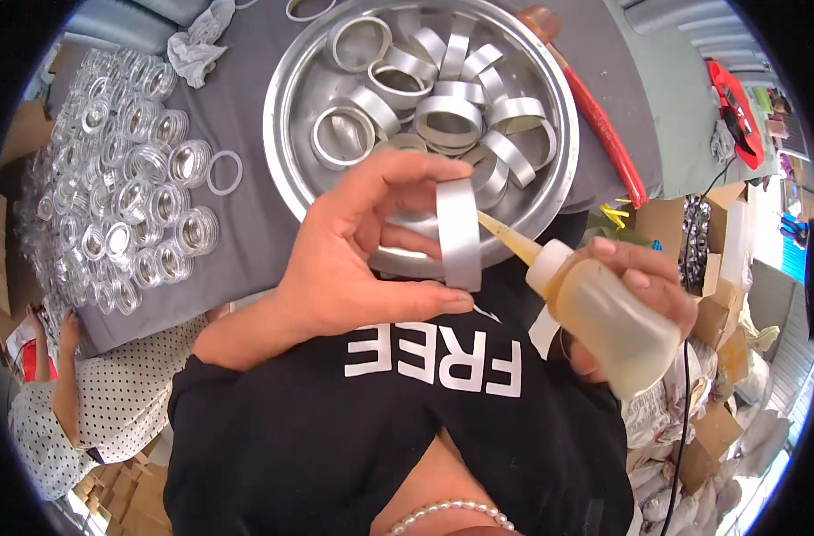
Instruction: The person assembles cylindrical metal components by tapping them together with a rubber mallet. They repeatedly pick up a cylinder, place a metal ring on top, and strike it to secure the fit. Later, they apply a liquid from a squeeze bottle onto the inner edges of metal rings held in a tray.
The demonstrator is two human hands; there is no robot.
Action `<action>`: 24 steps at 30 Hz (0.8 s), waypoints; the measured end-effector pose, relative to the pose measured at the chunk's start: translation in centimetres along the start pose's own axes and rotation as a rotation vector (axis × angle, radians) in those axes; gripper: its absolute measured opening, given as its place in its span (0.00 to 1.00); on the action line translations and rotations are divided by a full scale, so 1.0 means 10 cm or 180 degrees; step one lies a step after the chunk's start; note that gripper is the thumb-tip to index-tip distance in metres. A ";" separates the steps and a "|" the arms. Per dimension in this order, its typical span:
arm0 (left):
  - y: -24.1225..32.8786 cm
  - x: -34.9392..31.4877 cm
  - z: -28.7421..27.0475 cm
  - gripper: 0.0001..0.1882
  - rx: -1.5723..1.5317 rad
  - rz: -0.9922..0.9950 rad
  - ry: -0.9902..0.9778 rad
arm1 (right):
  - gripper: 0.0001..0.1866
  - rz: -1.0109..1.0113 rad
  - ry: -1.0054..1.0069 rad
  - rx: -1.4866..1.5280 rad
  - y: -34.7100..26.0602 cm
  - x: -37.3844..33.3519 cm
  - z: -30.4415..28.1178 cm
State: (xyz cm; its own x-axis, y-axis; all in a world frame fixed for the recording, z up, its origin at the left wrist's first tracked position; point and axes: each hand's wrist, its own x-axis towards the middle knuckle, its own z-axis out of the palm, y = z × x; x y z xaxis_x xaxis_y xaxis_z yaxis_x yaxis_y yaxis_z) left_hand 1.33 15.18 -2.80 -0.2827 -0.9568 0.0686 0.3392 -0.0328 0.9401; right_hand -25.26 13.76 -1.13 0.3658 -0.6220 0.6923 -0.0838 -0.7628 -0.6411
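My left hand (335, 259) grips a silver metal ring (459, 234) by its top and bottom edges, fingers above and thumb below, holding it on edge over the near side of a steel basin. My right hand (643, 286) is wrapped round a translucent squeeze bottle (614, 326) with amber staining at its collar. The bottle is tilted, and its long tapered nozzle points at the ring's right edge; I cannot tell if the tip touches. Several more silver rings (450, 121) lie loosely piled in the round basin (277, 134).
Many small clear round containers (148, 161) crowd the left of the grey-covered table (237, 116), beside a thin clear ring (225, 172) and a crumpled white cloth (199, 45). A red-handled hammer (603, 134) lies right of the basin. Another person in dotted clothing (130, 384) stands lower left.
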 end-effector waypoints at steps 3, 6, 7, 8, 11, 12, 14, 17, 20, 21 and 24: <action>0.02 0.03 -0.07 0.41 0.1063 0.0568 -0.0260 | 0.43 0.0210 0.0134 -0.0132 0.05 -0.02 -0.06; 0.01 0.02 -0.05 0.38 0.1747 0.1006 -0.0230 | 0.36 0.0564 0.0374 0.0033 0.13 -0.05 -0.08; -0.01 0.03 -0.03 0.35 0.1819 0.1157 -0.0145 | 0.35 0.0774 0.0661 0.0148 0.12 -0.04 0.00; -0.01 0.04 -0.05 0.34 0.2015 0.1358 -0.0236 | 0.35 0.1016 0.0779 0.0253 0.10 -0.02 0.02; 0.01 0.08 -0.07 0.30 0.2346 0.1832 -0.0383 | 0.35 0.1787 0.0988 0.0391 0.04 0.02 0.01; -0.02 0.09 -0.04 0.28 0.2267 0.1890 -0.0351 | 0.34 0.2058 0.1026 0.0489 0.02 0.02 0.00; -0.06 0.10 -0.01 0.25 0.2206 0.2040 -0.0395 | 0.33 0.2612 0.1123 0.0685 -0.03 0.01 -0.02; -0.14 0.09 0.00 0.21 0.2276 0.2210 -0.0450 | 0.28 0.3112 0.1032 0.2120 0.22 -0.03 -0.06; 0.00 0.17 -0.04 0.29 0.2379 0.1442 -0.0320 | 0.29 0.2849 0.2005 0.3256 0.53 -0.15 0.00; 0.03 0.25 -0.12 0.31 0.2587 0.1320 -0.0035 | 0.29 0.2721 0.2281 0.3363 0.57 -0.14 -0.01; 0.10 0.78 -0.46 0.36 0.2908 0.1350 0.0687 | 0.29 0.2472 0.2527 0.3377 0.65 -0.18 -0.07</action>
State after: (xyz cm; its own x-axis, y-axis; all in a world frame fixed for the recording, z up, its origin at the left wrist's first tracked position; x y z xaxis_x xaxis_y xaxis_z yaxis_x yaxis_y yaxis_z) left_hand 3.59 6.36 -2.85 -0.1009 -0.8729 0.4773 -0.4636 0.4658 0.7538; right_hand -27.12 9.80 -6.24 -0.0564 -0.9882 -0.1425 0.7904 0.0430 -0.6110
